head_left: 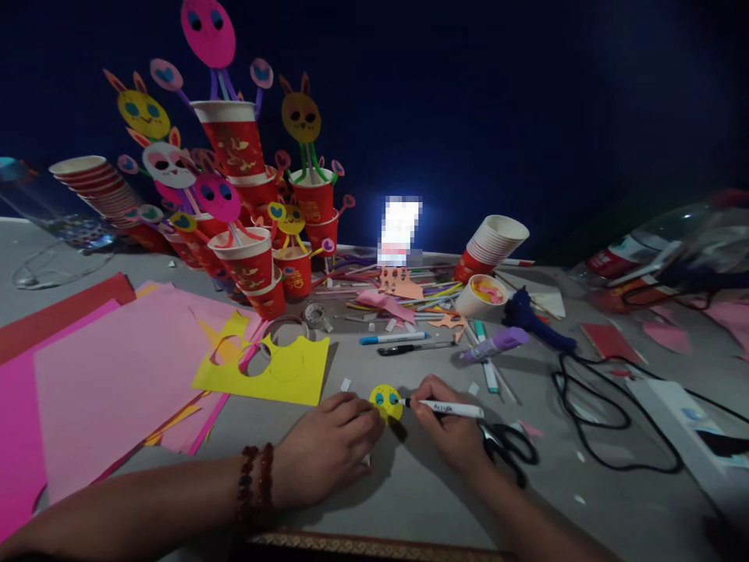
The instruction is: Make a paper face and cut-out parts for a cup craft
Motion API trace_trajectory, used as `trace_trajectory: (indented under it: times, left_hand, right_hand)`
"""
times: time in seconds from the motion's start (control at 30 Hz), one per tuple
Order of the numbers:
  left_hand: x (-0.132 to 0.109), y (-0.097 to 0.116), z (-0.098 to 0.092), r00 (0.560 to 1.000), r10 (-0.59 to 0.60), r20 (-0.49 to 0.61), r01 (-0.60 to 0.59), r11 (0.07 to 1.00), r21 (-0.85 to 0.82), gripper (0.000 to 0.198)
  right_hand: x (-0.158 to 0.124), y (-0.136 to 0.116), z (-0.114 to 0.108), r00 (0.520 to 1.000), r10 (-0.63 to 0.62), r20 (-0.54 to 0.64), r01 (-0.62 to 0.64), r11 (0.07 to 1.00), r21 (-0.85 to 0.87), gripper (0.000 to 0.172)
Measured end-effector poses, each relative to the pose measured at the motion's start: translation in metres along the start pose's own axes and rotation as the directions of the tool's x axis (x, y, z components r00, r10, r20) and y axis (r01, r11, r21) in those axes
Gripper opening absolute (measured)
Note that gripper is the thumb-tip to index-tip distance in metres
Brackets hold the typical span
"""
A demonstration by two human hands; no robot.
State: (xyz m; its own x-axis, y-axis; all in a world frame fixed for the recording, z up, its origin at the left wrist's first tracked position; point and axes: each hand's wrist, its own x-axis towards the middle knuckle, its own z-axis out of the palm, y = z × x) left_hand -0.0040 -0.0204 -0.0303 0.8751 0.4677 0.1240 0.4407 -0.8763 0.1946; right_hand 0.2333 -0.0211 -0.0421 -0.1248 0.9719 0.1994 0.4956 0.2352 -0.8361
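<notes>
A small yellow paper circle (385, 403) lies on the table, with two blue eyes drawn on it. My left hand (331, 441) rests at its left edge, fingers curled and pressed together on the paper; the fingertips are partly hidden. In my right hand (448, 433) is a white acrylic marker (453, 408), gripped like a pen, its dark tip at the right-hand eye. Black-handled scissors (509, 449) lie beside my right hand, partly behind it. Above my left hand is a yellow sheet (298, 371) with round cut-outs.
Red paper cups with paper-faced figures (234, 144) stand stacked at the back left. Coloured paper sheets (122, 375) cover the left side. Pens (392, 338), a purple glue stick (495, 344), a blue glue gun (535, 324), a black cord (620, 468) and a lit screen (399, 230) lie around.
</notes>
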Motion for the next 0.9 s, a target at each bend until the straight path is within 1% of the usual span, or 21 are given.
trace_trajectory:
  times: [0.2, 0.37, 0.57, 0.67, 0.83, 0.9]
  left_hand:
    - [-0.0004, 0.0002, -0.0025, 1.000, 0.011, 0.006, -0.011, 1.000, -0.008, 0.052]
    - [0.0002, 0.0003, -0.0032, 1.000, 0.016, 0.009, -0.016, 1.000, -0.005, 0.053]
    - [0.0007, 0.0005, -0.0022, 1.000, 0.013, -0.015, -0.013, 1.000, -0.001, 0.052]
    - [0.0008, 0.0004, -0.0025, 1.000, 0.016, -0.012, -0.016, 1.000, 0.006, 0.052]
    - [0.0003, 0.0001, -0.0013, 1.000, 0.011, -0.009, -0.011, 1.000, 0.008, 0.048]
    - [0.0001, 0.0001, 0.0000, 1.000, 0.010, -0.007, -0.010, 1.000, 0.011, 0.050]
  right_hand:
    - [-0.0001, 0.0004, -0.0004, 1.000, 0.013, -0.017, -0.013, 1.000, -0.002, 0.017]
    - [0.0006, -0.0015, -0.0009, 1.000, -0.003, -0.013, 0.003, 1.000, -0.007, 0.018]
    - [0.0010, -0.0027, -0.0009, 1.000, 0.001, -0.015, -0.001, 1.000, 0.001, 0.017]
    - [0.0004, -0.0011, -0.0004, 1.000, -0.004, -0.006, 0.004, 1.000, 0.016, 0.018]
    - [-0.0008, 0.0009, -0.0002, 0.999, 0.007, -0.032, -0.006, 0.999, 0.036, 0.018]
    - [-0.0012, 0.0013, -0.0005, 1.000, 0.006, -0.019, -0.005, 1.000, 0.027, 0.018]
